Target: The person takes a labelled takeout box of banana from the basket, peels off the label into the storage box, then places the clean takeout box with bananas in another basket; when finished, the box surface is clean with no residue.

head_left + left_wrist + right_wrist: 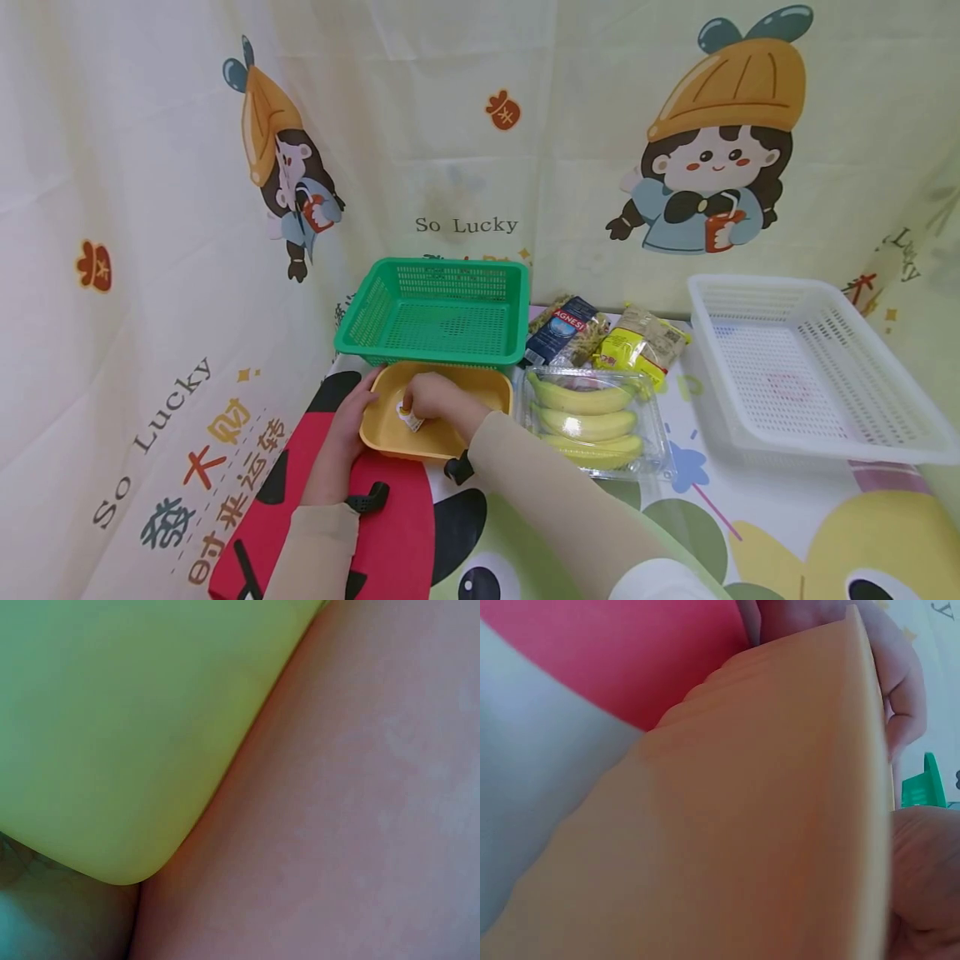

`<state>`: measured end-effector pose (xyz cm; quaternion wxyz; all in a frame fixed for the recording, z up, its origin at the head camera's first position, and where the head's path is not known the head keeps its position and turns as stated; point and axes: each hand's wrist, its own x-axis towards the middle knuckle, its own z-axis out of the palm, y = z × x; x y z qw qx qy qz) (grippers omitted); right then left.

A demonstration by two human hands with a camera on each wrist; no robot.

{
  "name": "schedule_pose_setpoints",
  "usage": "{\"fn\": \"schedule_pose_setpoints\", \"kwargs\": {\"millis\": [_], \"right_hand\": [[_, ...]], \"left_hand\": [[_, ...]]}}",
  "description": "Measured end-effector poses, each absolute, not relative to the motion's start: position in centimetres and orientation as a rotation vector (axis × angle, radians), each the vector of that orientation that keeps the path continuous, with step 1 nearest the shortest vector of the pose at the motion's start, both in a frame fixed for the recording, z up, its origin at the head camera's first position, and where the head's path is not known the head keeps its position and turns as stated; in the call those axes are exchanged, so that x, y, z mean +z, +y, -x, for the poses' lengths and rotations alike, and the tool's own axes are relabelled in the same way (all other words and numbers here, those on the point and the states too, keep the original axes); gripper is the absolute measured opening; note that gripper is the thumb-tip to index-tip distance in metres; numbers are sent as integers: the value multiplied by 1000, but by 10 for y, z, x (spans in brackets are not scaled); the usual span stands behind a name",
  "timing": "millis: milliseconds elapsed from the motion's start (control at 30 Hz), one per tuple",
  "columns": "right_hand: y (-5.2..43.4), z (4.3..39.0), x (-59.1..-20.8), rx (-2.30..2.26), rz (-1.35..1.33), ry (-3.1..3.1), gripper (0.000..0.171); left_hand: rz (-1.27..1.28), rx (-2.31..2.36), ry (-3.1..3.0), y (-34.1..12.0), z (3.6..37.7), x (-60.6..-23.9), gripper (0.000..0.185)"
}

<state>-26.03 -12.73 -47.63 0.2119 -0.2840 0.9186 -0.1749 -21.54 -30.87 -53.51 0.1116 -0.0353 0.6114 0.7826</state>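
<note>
The head camera looked forward and down from above the table, far enough back to take in both forearms, the yellow tray [390,433] at lower centre and the curtain behind. The left wrist camera sat pressed close — the tray's outer wall [112,735] filled its upper left. The right wrist camera was equally near, facing the tray's side [742,825]. All three views shared that tray.
</note>
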Motion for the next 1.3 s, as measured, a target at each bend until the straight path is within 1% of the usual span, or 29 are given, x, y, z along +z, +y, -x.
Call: {"fn": "schedule_pose_setpoints", "kwargs": {"millis": [300,533,967,1133,1300], "right_hand": [[-125,256,-482,-636,620,2476,24],[-120,258,-484,-602,613,2509,21],[-114,263,-484,-639,522,2481,17],[-105,263,-476,-755,503,2352,14],[-89,262,-457,-855,528,2246,18]], "left_hand": [[88,2310,1780,-306,217,-537,58],[78,2331,1746,-304,217,-536,58],[82,2311,1790,-302,217,-536,57],[85,2309,1793,-304,217,-537,56],[110,2315,1796,-307,215,-538,57]]}}
